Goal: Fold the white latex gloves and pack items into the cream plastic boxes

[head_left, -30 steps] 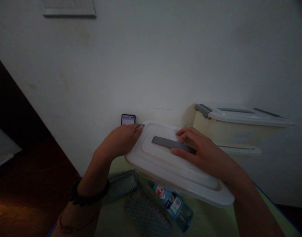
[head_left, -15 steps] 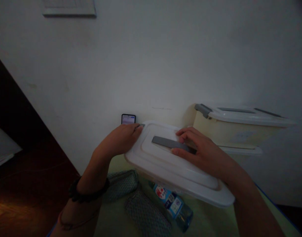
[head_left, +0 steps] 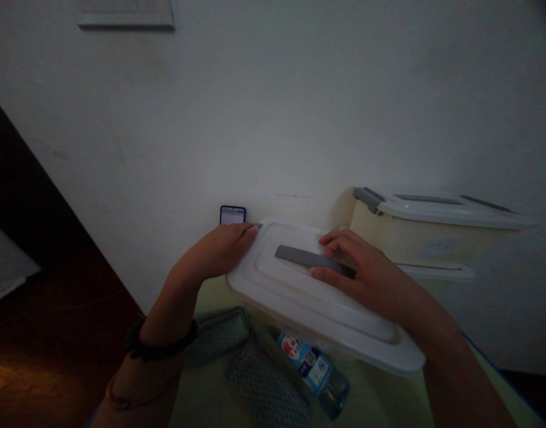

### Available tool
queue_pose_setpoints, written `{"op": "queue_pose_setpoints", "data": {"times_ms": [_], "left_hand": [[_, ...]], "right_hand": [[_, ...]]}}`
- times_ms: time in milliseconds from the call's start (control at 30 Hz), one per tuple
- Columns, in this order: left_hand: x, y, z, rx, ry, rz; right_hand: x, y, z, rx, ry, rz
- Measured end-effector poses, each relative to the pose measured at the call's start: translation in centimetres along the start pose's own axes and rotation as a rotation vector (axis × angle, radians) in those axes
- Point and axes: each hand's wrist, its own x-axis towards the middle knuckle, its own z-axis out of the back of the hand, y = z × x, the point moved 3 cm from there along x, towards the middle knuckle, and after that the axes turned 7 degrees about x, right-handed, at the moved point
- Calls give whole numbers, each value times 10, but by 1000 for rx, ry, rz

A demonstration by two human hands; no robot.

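A lidded plastic storage box (head_left: 295, 297) is in front of me, its white lid uppermost with a grey handle (head_left: 295, 255) set in the middle. My right hand (head_left: 357, 261) has its thumb and fingers closed around the right part of that handle. At the lid's left end, my left hand (head_left: 226, 246) is wrapped over a grey latch, most of which its fingers hide. Under the lid's near edge lie a bottle with a blue label (head_left: 311, 365) and two dark mesh pouches (head_left: 268, 386), (head_left: 217, 333).
Against the wall at right stands a second storage box (head_left: 420, 232) with grey latches, above another white lid (head_left: 451, 271). A phone (head_left: 232, 215) with a lit screen leans behind my left hand. A frame (head_left: 125, 18) hangs on the wall.
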Motion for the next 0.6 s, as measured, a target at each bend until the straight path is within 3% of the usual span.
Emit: {"op": "queue_pose_setpoints", "data": {"times_ms": [600], "left_hand": [[3, 13, -7, -344, 66, -59]], "right_hand": [[-1, -6, -1, 33, -2, -2]]}}
